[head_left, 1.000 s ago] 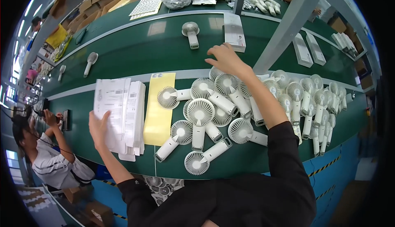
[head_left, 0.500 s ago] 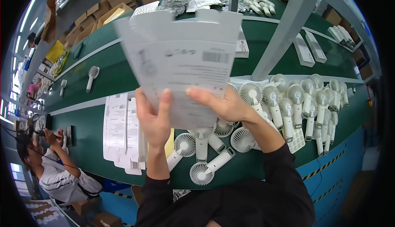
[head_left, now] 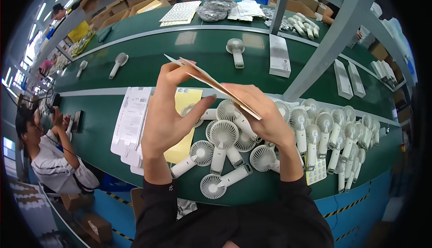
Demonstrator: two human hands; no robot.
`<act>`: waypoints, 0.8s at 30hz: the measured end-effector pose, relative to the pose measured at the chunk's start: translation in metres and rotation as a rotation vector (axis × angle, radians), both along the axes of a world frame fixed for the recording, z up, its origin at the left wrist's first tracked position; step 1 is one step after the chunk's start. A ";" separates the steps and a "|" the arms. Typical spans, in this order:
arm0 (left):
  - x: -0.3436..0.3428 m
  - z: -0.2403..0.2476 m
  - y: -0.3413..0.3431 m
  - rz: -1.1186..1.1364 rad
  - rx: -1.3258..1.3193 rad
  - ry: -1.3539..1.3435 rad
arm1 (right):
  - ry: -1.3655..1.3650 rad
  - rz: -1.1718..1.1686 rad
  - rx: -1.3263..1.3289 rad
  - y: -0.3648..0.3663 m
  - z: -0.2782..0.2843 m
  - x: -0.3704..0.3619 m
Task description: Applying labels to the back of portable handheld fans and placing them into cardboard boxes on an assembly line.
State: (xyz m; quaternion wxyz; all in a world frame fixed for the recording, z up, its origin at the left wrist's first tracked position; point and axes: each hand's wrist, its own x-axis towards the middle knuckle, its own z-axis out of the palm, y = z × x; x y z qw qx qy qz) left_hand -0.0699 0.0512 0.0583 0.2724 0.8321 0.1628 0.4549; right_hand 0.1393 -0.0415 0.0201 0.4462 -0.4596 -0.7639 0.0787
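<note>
A flat, unfolded white carton (head_left: 215, 84) is held up over the table, tilted and seen almost edge-on, its layers slightly parted. My left hand (head_left: 167, 113) has its curled fingers at the carton's upper left end, with the thumb standing away from it. Along the lower right part, my right hand (head_left: 266, 115) grips the carton; its thumb is hidden. Beneath both hands lie several loose white handheld fans (head_left: 224, 134). Beside my left wrist is a stack of flat printed cartons (head_left: 130, 124), next to a yellow sheet (head_left: 186, 98).
More handheld fans (head_left: 325, 123) crowd the table's right side, over a sheet of stickers (head_left: 316, 171). On the green belt beyond are a fan (head_left: 236, 52) and a white box (head_left: 279, 55). A grey post (head_left: 330, 43) rises at right. A co-worker (head_left: 58, 153) sits at left.
The carton has turned from facing me broadside to nearly edge-on. My left hand has moved up to its far end, and my right hand now wraps its other side. The view has shifted slightly.
</note>
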 end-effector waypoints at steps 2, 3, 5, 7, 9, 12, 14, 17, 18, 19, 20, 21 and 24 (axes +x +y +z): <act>-0.005 0.004 0.003 -0.061 0.068 0.053 | 0.109 0.067 -0.038 0.002 -0.002 0.003; -0.010 0.007 -0.001 -0.056 0.066 0.057 | 0.114 0.072 -0.040 0.003 -0.004 0.004; -0.013 0.012 -0.008 -0.075 0.102 0.164 | 0.134 0.046 -0.013 0.003 -0.006 0.010; -0.011 0.007 -0.010 -0.160 0.087 0.141 | 0.221 0.007 -0.054 -0.001 -0.005 0.011; 0.007 -0.006 -0.026 -0.240 -0.033 -0.106 | 0.374 -0.198 -0.131 -0.004 -0.008 0.015; 0.021 -0.025 -0.027 -0.216 -0.230 -0.280 | 0.348 -0.202 -0.129 -0.007 -0.007 0.011; 0.020 -0.033 -0.016 -0.139 -0.360 -0.137 | 0.332 -0.204 -0.133 -0.006 -0.011 0.008; 0.030 -0.036 -0.015 -0.118 -0.316 -0.261 | 0.467 -0.060 0.044 -0.001 -0.017 -0.001; 0.033 -0.037 -0.018 -0.165 -0.288 -0.254 | 0.668 -0.063 0.036 -0.007 -0.012 -0.007; 0.032 -0.039 -0.020 -0.161 -0.290 -0.256 | 0.871 -0.061 0.030 -0.010 -0.005 -0.017; 0.031 -0.044 -0.022 -0.216 -0.359 -0.326 | 1.035 0.071 0.103 -0.007 -0.004 -0.025; 0.032 -0.048 -0.024 -0.271 -0.428 -0.396 | 1.035 0.074 0.098 -0.004 -0.004 -0.029; 0.044 -0.053 -0.029 -0.257 -0.383 -0.563 | 0.919 0.020 0.214 0.002 -0.010 -0.038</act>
